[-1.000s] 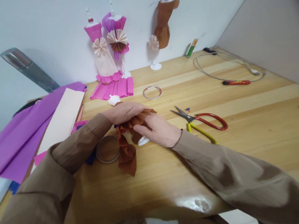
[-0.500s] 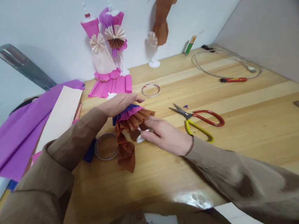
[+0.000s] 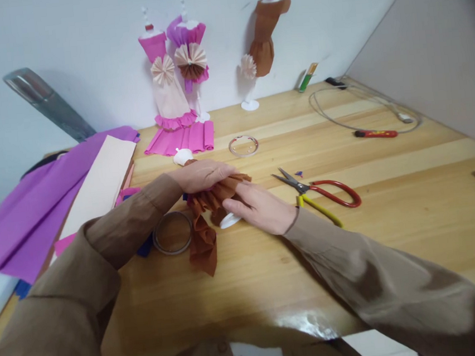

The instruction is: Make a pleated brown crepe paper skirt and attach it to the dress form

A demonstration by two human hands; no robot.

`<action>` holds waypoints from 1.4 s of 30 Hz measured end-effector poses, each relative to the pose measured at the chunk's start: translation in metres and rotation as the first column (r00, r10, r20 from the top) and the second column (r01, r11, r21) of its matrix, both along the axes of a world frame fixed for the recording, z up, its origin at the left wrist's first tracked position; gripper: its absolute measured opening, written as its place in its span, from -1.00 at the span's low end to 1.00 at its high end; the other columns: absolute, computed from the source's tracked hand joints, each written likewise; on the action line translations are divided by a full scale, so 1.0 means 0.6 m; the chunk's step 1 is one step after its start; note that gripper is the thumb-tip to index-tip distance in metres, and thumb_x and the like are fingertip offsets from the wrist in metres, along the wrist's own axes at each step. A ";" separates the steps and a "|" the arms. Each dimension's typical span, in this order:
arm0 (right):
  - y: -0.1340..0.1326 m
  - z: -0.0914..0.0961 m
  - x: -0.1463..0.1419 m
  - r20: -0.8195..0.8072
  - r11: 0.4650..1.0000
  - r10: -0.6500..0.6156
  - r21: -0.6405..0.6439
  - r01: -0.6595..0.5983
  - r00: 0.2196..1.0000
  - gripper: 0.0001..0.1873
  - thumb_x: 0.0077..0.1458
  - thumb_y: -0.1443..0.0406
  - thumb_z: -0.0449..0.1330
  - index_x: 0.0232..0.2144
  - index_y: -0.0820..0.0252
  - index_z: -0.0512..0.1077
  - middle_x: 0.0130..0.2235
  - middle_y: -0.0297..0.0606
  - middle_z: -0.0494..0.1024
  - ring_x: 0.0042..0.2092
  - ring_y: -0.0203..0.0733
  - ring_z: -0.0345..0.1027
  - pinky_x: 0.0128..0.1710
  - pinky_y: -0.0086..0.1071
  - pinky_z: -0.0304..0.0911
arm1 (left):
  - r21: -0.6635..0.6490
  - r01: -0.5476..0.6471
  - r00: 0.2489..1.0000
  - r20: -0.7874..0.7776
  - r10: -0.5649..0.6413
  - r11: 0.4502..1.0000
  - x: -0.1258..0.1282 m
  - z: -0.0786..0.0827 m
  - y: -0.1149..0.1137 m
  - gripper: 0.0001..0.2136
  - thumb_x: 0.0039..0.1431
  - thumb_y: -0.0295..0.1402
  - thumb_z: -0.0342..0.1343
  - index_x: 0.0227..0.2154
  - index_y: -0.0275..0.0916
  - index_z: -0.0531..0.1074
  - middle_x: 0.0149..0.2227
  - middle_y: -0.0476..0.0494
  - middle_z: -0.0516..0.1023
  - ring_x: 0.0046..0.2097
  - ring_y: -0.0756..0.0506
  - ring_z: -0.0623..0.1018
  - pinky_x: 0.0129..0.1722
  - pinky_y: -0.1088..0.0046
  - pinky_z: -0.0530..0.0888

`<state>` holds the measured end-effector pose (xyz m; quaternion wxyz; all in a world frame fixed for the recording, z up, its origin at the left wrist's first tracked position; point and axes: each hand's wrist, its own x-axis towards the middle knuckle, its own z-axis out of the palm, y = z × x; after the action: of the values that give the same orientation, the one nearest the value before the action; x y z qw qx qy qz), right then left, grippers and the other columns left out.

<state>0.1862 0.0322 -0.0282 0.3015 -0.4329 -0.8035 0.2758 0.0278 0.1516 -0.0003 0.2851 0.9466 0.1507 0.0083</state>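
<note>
A small dress-form stand lies tilted on the table, its white top (image 3: pixel 183 156) beyond my left hand and its white round base (image 3: pixel 230 220) by my right thumb. It wears a ruffled crepe-paper skirt (image 3: pixel 210 199), brown on the outside, with a trace of blue at its left edge. My left hand (image 3: pixel 206 174) lies flat across the skirt, fingers stretched out together. My right hand (image 3: pixel 261 205) holds the skirt's brown ruffle from the right; its fingertips are partly hidden. A loose brown paper strip (image 3: pixel 204 248) trails from the skirt onto the table.
Scissors (image 3: pixel 301 184) lie open to the right. A roll of tape (image 3: pixel 156 239) is left of the strip, a clear ring (image 3: pixel 242 137) farther back. Purple crepe paper (image 3: pixel 54 190) covers the left side. Dressed forms (image 3: pixel 165 95) stand by the wall; a cable (image 3: pixel 319 114) lies right.
My left hand has shifted slightly over the skirt, pressing the brown ruffle up; the blue and pink layers are now mostly covered. The whole view has shifted a little.
</note>
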 end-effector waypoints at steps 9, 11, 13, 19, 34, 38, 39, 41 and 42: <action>-0.022 0.004 0.003 0.172 1.000 -0.004 -0.013 0.006 0.985 -0.74 0.24 0.16 -0.01 -0.31 0.21 0.37 -0.29 -0.07 0.47 -0.19 0.00 0.35 -0.18 -0.15 0.29 | -0.132 -0.460 0.819 0.318 0.477 0.878 -0.063 0.059 -0.045 -0.36 0.32 0.03 -0.43 -0.08 -0.33 0.45 0.06 -0.26 0.48 0.14 -0.18 0.40 0.19 0.20 0.25; -0.027 0.008 0.003 0.183 1.000 0.005 -0.002 -0.005 0.983 -0.76 0.23 0.17 0.01 -0.36 0.19 0.36 -0.32 -0.10 0.44 -0.21 -0.02 0.34 -0.21 -0.18 0.28 | -0.096 -0.567 0.753 0.342 0.562 0.818 -0.082 0.063 -0.064 -0.44 0.32 -0.02 -0.33 -0.15 -0.34 0.47 -0.06 -0.24 0.55 -0.01 -0.16 0.49 0.04 0.26 0.38; -0.031 0.013 0.004 0.213 1.000 0.012 -0.011 -0.010 0.977 -0.73 0.23 0.16 0.00 -0.38 0.20 0.37 -0.35 -0.13 0.42 -0.25 -0.05 0.33 -0.24 -0.22 0.27 | -0.020 -0.645 0.719 0.322 0.615 0.764 -0.100 0.061 -0.086 -0.55 0.30 -0.10 -0.20 -0.27 -0.33 0.49 -0.23 -0.18 0.58 -0.20 -0.10 0.51 -0.15 0.35 0.43; -0.053 0.021 0.004 0.246 0.997 0.035 0.055 -0.050 0.969 -0.68 0.24 0.16 0.01 -0.24 0.24 0.47 -0.29 -0.10 0.45 -0.24 -0.08 0.36 -0.22 -0.22 0.31 | 0.170 -0.603 0.797 0.083 0.598 0.779 -0.147 0.043 -0.152 -0.76 0.19 -0.30 -0.03 -0.43 -0.29 0.48 -0.46 -0.07 0.51 -0.40 -0.03 0.44 -0.37 0.45 0.34; -0.110 0.020 -0.009 0.144 0.863 -0.288 0.467 0.191 0.947 -0.79 0.12 0.35 0.15 -0.18 0.21 0.49 -0.14 -0.04 0.58 -0.10 0.04 0.46 -0.10 -0.02 0.39 | 0.298 -0.352 0.853 -0.287 0.435 0.887 -0.173 0.006 -0.237 -0.80 0.13 -0.56 -0.11 -0.32 -0.26 0.40 -0.21 -0.16 0.44 -0.17 -0.12 0.49 -0.27 0.42 0.38; -0.134 0.022 -0.035 0.093 0.909 -0.172 0.398 0.121 0.981 -0.79 0.14 0.42 0.12 -0.17 0.27 0.46 -0.17 -0.02 0.56 -0.10 -0.08 0.46 -0.11 -0.19 0.43 | 0.326 -0.328 0.838 -0.333 0.432 0.887 -0.170 0.001 -0.248 -0.88 0.16 -0.45 -0.04 -0.32 -0.24 0.39 -0.23 -0.17 0.47 -0.19 -0.16 0.51 -0.36 0.41 0.39; -0.137 0.019 -0.040 0.088 0.922 -0.147 0.372 0.104 0.985 -0.79 0.14 0.43 0.10 -0.16 0.27 0.46 -0.17 -0.02 0.56 -0.10 -0.10 0.46 -0.10 -0.22 0.44 | 0.335 -0.318 0.838 -0.339 0.428 0.887 -0.168 0.001 -0.252 -0.89 0.15 -0.45 -0.03 -0.31 -0.24 0.38 -0.23 -0.18 0.48 -0.20 -0.17 0.51 -0.38 0.40 0.39; -0.141 0.011 -0.047 0.082 0.938 -0.125 0.335 0.090 0.989 -0.79 0.15 0.43 0.09 -0.17 0.27 0.45 -0.17 -0.03 0.56 -0.10 -0.11 0.47 -0.11 -0.25 0.45 | 0.348 -0.315 0.836 -0.340 0.432 0.883 -0.165 -0.001 -0.264 -0.88 0.16 -0.48 -0.06 -0.30 -0.25 0.36 -0.25 -0.19 0.50 -0.23 -0.17 0.52 -0.40 0.39 0.39; -0.142 0.007 -0.049 0.077 0.941 -0.121 0.327 0.089 0.990 -0.79 0.15 0.43 0.08 -0.18 0.26 0.45 -0.17 -0.04 0.56 -0.11 -0.11 0.48 -0.12 -0.26 0.46 | 0.347 -0.326 0.834 -0.333 0.440 0.879 -0.162 -0.003 -0.271 -0.87 0.16 -0.50 -0.08 -0.31 -0.26 0.35 -0.27 -0.19 0.50 -0.26 -0.16 0.52 -0.41 0.39 0.38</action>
<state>0.1565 -0.0531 -0.0240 0.3434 -0.4329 -0.8271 0.1031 -0.0693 -0.0109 -0.0023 0.1057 0.9077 0.3915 -0.1078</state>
